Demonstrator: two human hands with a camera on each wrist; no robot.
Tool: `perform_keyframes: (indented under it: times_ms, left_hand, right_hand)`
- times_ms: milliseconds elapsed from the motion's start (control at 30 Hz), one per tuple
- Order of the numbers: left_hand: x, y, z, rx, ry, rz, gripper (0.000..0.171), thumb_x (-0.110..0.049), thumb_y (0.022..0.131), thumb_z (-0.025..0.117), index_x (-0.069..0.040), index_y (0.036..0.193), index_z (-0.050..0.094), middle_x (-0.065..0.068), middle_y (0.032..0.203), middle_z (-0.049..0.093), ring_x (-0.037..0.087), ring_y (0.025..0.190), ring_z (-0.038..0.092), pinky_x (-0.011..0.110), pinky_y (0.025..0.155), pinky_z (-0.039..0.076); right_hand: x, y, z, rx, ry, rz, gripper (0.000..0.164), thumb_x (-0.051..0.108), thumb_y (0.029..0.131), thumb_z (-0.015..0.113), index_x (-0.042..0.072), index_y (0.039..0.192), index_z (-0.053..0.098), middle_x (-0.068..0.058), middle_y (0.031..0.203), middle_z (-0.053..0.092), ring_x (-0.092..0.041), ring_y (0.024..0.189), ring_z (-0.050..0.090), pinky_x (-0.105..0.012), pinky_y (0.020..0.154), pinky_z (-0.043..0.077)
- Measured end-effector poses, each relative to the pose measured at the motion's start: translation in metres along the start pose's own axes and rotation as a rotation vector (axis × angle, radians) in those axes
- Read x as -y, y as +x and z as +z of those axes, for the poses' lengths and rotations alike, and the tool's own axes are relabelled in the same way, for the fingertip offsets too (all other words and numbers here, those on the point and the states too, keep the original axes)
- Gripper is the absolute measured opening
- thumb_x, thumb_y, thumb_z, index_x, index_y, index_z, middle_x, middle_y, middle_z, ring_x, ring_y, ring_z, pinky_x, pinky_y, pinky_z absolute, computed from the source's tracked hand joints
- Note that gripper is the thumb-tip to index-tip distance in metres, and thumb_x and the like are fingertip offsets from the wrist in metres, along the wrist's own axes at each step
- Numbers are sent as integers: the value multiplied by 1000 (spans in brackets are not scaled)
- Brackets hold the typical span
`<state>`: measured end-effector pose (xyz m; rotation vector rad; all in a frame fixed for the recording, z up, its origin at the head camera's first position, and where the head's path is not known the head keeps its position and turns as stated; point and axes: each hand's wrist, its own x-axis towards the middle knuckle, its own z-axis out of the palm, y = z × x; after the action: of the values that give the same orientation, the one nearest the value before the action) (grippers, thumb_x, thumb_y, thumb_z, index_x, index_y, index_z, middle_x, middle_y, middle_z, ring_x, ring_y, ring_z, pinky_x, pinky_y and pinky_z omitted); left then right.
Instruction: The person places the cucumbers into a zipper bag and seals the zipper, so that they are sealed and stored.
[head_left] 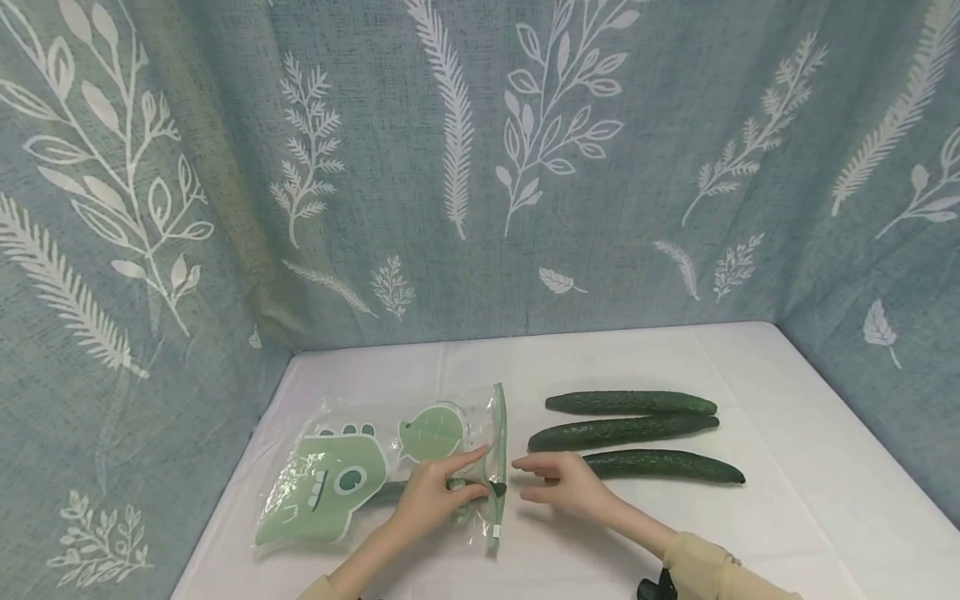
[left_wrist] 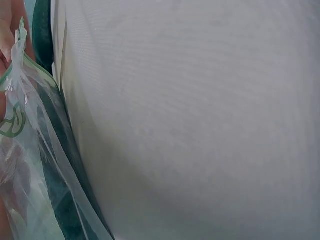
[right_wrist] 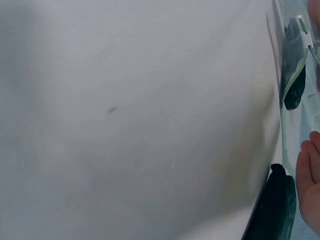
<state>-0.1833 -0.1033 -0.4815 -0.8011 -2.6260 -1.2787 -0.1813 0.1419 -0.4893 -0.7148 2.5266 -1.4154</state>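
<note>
A clear zip bag point(head_left: 330, 492) with a green cartoon print lies flat, its green-edged mouth facing right. Inside it is a dark green cucumber point(head_left: 498, 489), whose tip shows at the mouth; the right wrist view also has this cucumber tip point(right_wrist: 296, 92). My left hand point(head_left: 426, 497) grips the bag near its mouth, index finger and thumb apart on either side of the cucumber's end. Just right of the mouth, my right hand point(head_left: 570, 486) holds nothing, fingers loosely extended toward the bag. It partly covers the near end of another cucumber point(head_left: 667, 465).
Two more cucumbers point(head_left: 630, 402) lie farther back on the right, close together. White cloth covers the table point(head_left: 787, 400). A patterned blue-green curtain point(head_left: 480, 275) hangs behind and at both sides. Something black point(head_left: 657, 588) sits by the right sleeve.
</note>
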Motion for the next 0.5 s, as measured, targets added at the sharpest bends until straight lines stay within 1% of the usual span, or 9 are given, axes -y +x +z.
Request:
perform_keyframes:
  times_ms: [67, 100, 133, 200, 233, 300, 400, 467, 500]
  left_hand:
    - [0, 0, 0, 2, 4, -6, 52, -31, 71, 79, -14, 119, 66, 1, 59, 61, -7, 43, 17, 13, 41, 28]
    - [0, 0, 1, -2, 6, -4, 53, -31, 71, 79, -14, 119, 66, 2, 64, 66, -7, 43, 18, 13, 41, 29]
    - [1, 0, 1, -1, 8, -5, 53, -30, 71, 79, -15, 119, 66, 2, 66, 67, -7, 44, 18, 13, 42, 29]
    - [1, 0, 2, -6, 9, -3, 53, -30, 70, 79, -15, 119, 66, 5, 84, 74, -7, 45, 18, 12, 42, 30]
    - [1, 0, 2, -10, 10, -1, 53, -30, 70, 80, -15, 119, 67, 6, 94, 74, -8, 45, 18, 12, 43, 30]
    - [1, 0, 3, -15, 9, -1, 52, -29, 69, 80, -14, 118, 67, 7, 104, 72, -8, 45, 18, 13, 42, 29]
    - [1, -1, 2, -12, 10, -10, 52, -30, 70, 80, -15, 118, 67, 5, 88, 74, -7, 42, 16, 13, 40, 28]
    - [1, -1, 2, -7, 7, -20, 52, -31, 70, 79, -15, 118, 67, 4, 76, 71, -8, 40, 16, 14, 40, 28]
    - [0, -2, 2, -6, 4, -23, 51, -31, 70, 79, -16, 118, 67, 4, 77, 72, -7, 40, 17, 14, 39, 28]
  right_hand:
    - [-1, -3, -2, -13, 10, -5, 41, 22, 84, 72, 5, 120, 63, -14, 124, 64, -32, 114, 61, -40, 94, 52]
    - [-2, -5, -3, -21, 12, -11, 40, 21, 84, 72, 4, 120, 64, -15, 123, 65, -32, 114, 61, -38, 94, 52]
    - [-3, -7, -4, -28, 16, -18, 40, 19, 84, 72, 3, 119, 64, -15, 122, 65, -32, 113, 61, -37, 94, 52]
    - [-5, -10, -6, -42, 21, -34, 39, 17, 83, 73, 1, 117, 64, -16, 120, 66, -33, 111, 62, -35, 93, 53]
    - [-5, -12, -7, -48, 21, -38, 38, 16, 83, 73, 0, 117, 65, -17, 119, 66, -33, 110, 63, -34, 93, 53]
    - [-6, -15, -9, -57, 16, -38, 38, 16, 82, 73, 0, 116, 65, -17, 117, 67, -32, 109, 64, -33, 92, 53]
    - [-6, -20, -14, -63, 8, -20, 39, 17, 82, 74, 2, 117, 65, -15, 118, 67, -30, 109, 64, -33, 93, 53]
    - [-7, -23, -17, -68, -1, -15, 39, 18, 82, 73, 3, 117, 65, -14, 118, 67, -30, 109, 64, -33, 93, 53]
    - [-7, -24, -19, -69, -4, -14, 40, 18, 82, 73, 3, 118, 65, -14, 119, 67, -30, 110, 64, -33, 93, 52]
